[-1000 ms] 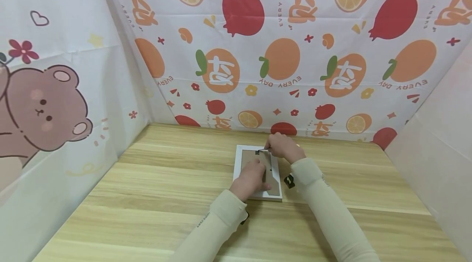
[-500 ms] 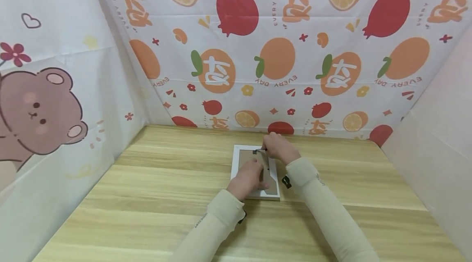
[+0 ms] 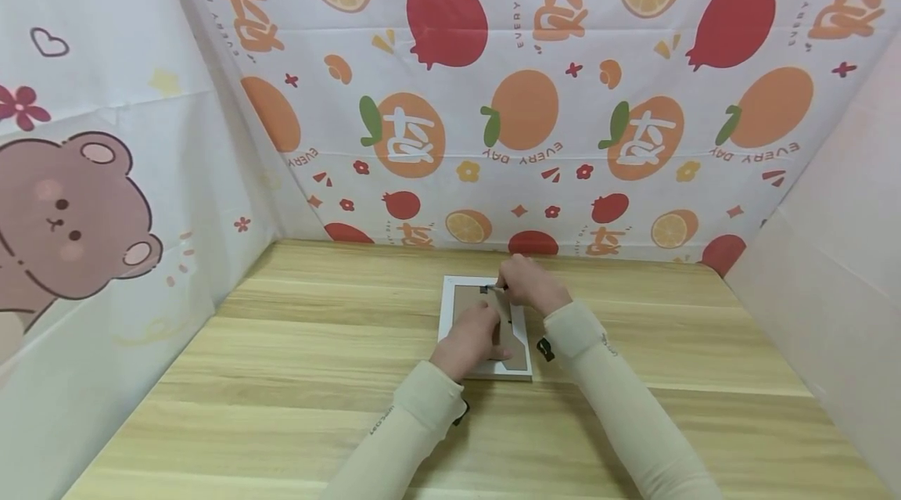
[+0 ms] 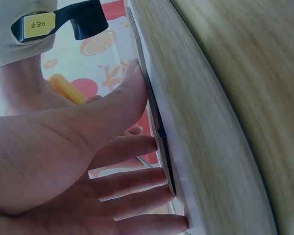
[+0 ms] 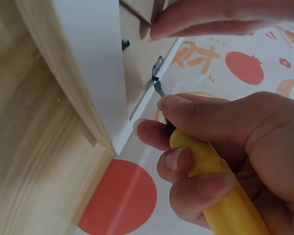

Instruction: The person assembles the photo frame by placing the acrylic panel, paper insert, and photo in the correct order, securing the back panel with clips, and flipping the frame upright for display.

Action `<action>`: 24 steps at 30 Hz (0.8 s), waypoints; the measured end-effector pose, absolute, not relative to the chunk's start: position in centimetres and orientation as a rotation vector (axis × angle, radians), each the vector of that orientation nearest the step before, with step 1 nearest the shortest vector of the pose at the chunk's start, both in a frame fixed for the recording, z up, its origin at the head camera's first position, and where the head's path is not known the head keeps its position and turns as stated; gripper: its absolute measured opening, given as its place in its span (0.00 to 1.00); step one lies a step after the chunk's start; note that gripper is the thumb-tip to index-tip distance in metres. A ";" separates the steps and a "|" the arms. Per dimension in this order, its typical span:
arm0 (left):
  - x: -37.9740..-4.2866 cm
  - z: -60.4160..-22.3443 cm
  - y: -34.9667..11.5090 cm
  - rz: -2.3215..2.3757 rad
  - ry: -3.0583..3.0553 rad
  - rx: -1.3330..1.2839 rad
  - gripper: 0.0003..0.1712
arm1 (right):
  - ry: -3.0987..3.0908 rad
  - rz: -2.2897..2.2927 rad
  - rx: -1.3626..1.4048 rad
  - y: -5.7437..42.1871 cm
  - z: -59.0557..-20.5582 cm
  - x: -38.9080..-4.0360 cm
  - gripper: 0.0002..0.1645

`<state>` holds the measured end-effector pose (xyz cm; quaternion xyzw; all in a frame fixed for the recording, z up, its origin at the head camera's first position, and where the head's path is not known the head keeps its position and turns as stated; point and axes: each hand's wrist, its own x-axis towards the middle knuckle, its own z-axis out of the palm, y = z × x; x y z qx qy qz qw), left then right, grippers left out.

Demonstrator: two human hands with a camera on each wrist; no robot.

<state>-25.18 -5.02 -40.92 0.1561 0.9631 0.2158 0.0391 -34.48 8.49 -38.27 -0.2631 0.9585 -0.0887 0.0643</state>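
Observation:
A white picture frame (image 3: 525,328) lies back side up on the table, its brown backing board (image 3: 519,357) showing. My left hand (image 3: 468,339) rests on that board with fingers fairly straight and fingertips touching it, as the left wrist view also shows. At the far end, my right hand (image 3: 529,282) grips a screwdriver (image 5: 230,200) by its yellow handle, fingers curled round it. Its thin metal tip meets a small metal hanger (image 5: 159,64) at the board's far edge. Another small dark tab (image 5: 126,44) sits along the frame's side.
The wooden table (image 3: 303,375) spreads around the frame. Behind it hangs a fruit-printed cloth (image 3: 598,38); a bear-printed cloth (image 3: 77,210) stands at the left and a pale cloth (image 3: 838,273) at the right. Black wrist cameras (image 3: 545,349) are strapped to both wrists.
The head view has shifted slightly, so everything sits a little further left. Both hands keep their places on the frame; the screwdriver's angle at the hanger changes slightly.

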 end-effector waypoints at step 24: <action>-24.8 -41.0 -5.1 0.687 2.947 0.479 0.23 | 2.917 -0.465 -0.858 10.1 -39.3 -34.4 0.14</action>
